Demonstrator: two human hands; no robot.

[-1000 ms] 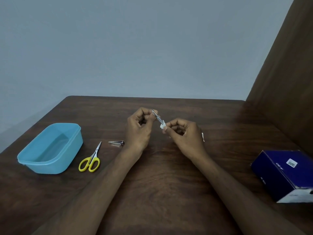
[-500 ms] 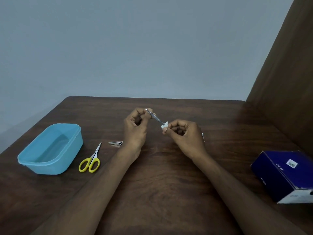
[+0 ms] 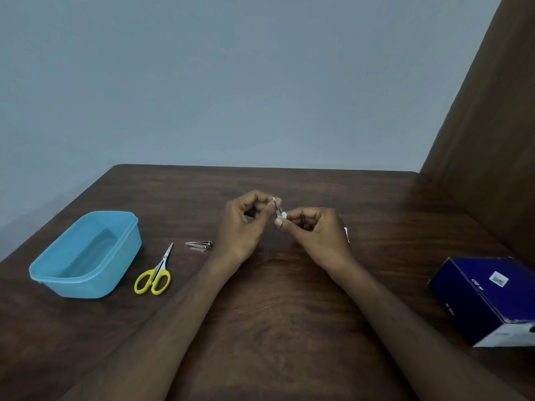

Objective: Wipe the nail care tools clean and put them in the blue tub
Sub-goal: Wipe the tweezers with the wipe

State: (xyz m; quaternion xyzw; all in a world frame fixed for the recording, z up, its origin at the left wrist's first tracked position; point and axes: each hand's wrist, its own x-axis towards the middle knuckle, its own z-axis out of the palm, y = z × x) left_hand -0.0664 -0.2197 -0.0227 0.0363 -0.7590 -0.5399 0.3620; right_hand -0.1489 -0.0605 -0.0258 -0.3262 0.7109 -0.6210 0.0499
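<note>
Head view. A dark wooden tabletop point(image 3: 275, 328) filled the lower half of the frame, with a grey wall behind it and a brown panel at the right edge.

Both hands were raised just above the tabletop at the centre of the frame. The left hand point(image 3: 243, 224) had its fingers point(image 3: 262, 199) curled, and they pinched the upper end of a thin metal tool point(image 3: 276, 205), which ran slightly tilted from the upper left down to the lower right. The right hand point(image 3: 314, 231) had its fingers curled too, and its thumb and forefinger pinched a small white wipe point(image 3: 282, 215) around the lower end of the tool. The two hands were nearly touching at the tool.

A blue tub point(image 3: 84, 256) stood on the tabletop at the lower left of the frame, open at the top; nothing was visible inside it. Just right of the tub lay a pair of scissors point(image 3: 155, 274) with yellow handles, blades closed and pointing to the upper right. A metal nail clipper point(image 3: 199, 244) lay flat between the scissors and the left wrist, apart from both.

A small white object point(image 3: 346, 234) showed behind the right hand; it was too hidden to identify. A dark blue box point(image 3: 486, 296) sat at the right edge of the frame.
</note>
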